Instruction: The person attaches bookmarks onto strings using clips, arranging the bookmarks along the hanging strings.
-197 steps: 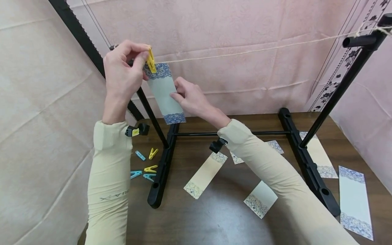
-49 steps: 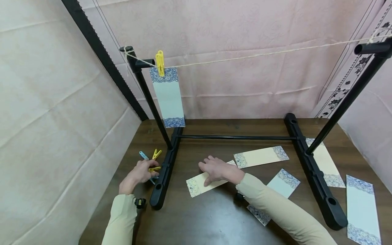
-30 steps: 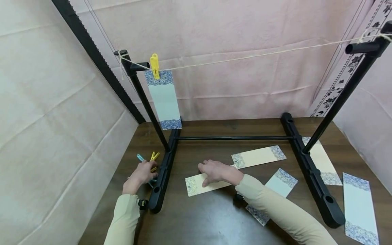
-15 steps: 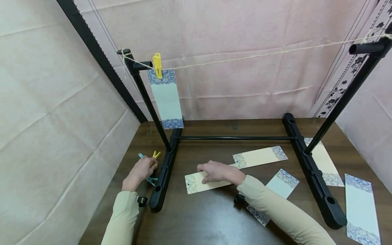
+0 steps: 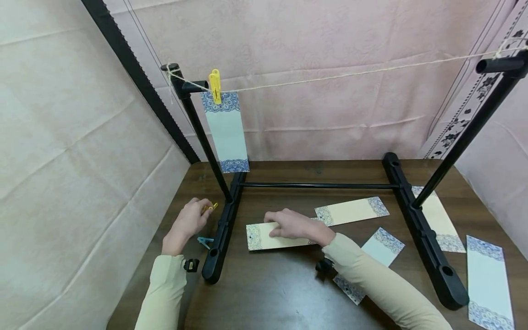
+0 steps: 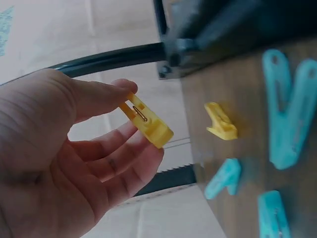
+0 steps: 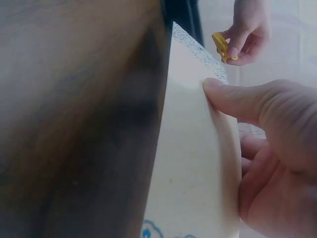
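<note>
Yellow plastic is showing at the left: a clothespin is being pinched in the left hand near the left edge of the wooden surface, just outside a black stand. Near the middle of the surface, a cream card with patterned ends is being gripped by one long side in the right hand, at least part of it being held clear. Above the far left corner, a pale blue card is being held on a string by a second yellow clothespin.

One card is being displayed as hung; five, the gripped one included, are being judged unclipped. Beyond the right hand another cream card is lying flat, another pale blue card is being partly covered by the right sleeve, and a third cream card and a third pale blue card are lying toward the right edge. Three blue clothespins and a loose yellow clothespin are lying unused near the left edge.
</note>
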The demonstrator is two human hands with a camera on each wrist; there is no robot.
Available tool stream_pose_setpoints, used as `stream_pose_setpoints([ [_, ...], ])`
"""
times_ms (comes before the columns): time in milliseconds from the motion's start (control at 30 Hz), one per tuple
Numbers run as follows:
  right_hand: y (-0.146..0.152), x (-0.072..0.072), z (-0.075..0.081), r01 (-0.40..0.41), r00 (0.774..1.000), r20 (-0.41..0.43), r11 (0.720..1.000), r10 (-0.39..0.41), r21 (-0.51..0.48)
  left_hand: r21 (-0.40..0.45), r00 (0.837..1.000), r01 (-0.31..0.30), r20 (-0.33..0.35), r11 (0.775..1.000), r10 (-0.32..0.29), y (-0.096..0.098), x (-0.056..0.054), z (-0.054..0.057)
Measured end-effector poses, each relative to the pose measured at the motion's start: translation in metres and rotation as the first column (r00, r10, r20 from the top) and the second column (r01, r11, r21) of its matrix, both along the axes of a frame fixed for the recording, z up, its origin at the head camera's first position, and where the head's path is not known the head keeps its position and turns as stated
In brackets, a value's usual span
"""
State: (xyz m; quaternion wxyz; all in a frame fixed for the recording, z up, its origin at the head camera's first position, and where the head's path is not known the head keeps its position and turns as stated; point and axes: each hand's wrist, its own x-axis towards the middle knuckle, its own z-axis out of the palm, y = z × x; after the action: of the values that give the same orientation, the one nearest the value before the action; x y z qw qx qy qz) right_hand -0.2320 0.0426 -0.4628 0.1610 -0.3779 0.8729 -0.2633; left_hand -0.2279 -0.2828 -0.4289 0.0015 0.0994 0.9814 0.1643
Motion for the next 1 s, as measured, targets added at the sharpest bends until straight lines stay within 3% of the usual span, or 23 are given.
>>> stream_pose_setpoints([
  [267,0.009,-0.003,0.018,0.038,0.999,-0.004,0.995,-0.038,-0.089,0.100,0.999,0.030,-0.030,0.995,-0.027,0.010,0.000,0.017],
  [533,0.014,-0.005,0.035,0.125,0.988,-0.064,0.971,-0.141,-0.205,0.159,0.998,0.047,-0.048,0.986,-0.039,0.019,0.003,0.035],
  [800,0.022,-0.006,0.052,0.194,0.971,-0.084,0.941,-0.224,-0.276,0.194,0.985,0.126,-0.139,0.973,-0.099,0.031,0.005,0.056],
  [1000,0.027,-0.008,0.063,0.208,0.960,-0.113,0.924,-0.255,-0.322,0.229,0.971,0.147,-0.217,0.962,-0.097,0.033,0.008,0.068],
])
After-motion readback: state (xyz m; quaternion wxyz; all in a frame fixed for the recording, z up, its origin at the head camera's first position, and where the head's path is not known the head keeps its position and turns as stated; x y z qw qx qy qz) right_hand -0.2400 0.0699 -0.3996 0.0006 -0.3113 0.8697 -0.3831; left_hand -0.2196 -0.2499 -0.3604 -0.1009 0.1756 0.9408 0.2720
